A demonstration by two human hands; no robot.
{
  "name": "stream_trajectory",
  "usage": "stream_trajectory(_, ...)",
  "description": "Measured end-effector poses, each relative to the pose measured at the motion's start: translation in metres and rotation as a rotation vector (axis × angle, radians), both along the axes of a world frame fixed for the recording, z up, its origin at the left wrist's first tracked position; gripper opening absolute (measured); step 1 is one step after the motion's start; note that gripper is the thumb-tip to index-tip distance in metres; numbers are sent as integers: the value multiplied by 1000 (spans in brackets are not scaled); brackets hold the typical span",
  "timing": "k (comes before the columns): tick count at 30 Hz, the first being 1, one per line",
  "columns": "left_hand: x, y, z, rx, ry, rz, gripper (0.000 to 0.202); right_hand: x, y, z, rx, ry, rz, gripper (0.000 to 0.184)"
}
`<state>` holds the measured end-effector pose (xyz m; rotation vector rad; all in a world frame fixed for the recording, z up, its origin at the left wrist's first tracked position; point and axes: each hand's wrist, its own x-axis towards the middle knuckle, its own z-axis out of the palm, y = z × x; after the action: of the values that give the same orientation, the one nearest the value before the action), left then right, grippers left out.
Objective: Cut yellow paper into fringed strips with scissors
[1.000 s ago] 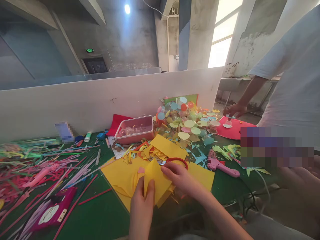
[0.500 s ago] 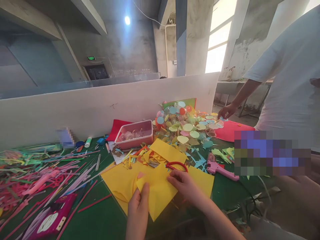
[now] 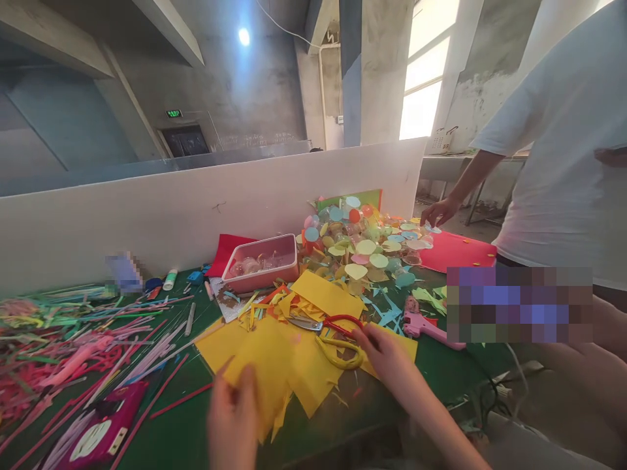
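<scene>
green table [image 3: 196, 431], scissors [image 3: 337, 336] touching right fingers [image 3: 365, 339]

My right hand [image 3: 386, 356] has let go of the yellow paper [image 3: 267, 365] it was pinching a second ago and now rests on the scissors [image 3: 337, 336], fingers at the red and yellow loops. My left hand [image 3: 234, 418] has slid left and toward me, taking the sheet along; it looks blurred, so I think it is mid-move. The folded piece that stood up between both hands now lies flatter. The co-worker's hand [image 3: 437, 212] has lifted off the red sheet [image 3: 455, 251].
</scene>
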<state>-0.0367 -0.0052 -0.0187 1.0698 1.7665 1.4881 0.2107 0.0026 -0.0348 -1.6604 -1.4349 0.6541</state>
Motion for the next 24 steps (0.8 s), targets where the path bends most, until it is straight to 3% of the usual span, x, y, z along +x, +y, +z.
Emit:
stream_trajectory(2,-28,1,7,51,82,154,59,19,-4,0,-5,-90,-110,31)
stream_trajectory(5,-50,1,17,165,106,217,57,40,-9,0,7,-197,-180,21)
stream_trajectory(11,-29,7,10,97,26,172,57,24,-4,6,77,-312,-29,23)
stream_trajectory(16,-39,2,8,-16,251,234,50,-1,-10,21,53,-369,11,28)
stream_trajectory(19,-52,-7,23,-51,358,357,48,0,-30,36,31,-399,-61,25)
stream_trajectory(21,-56,-13,32,-35,363,433,46,7,-47,47,33,-453,-180,27)
stream_trajectory(24,-57,-14,36,1,338,470,47,20,-71,63,92,-524,-345,31)
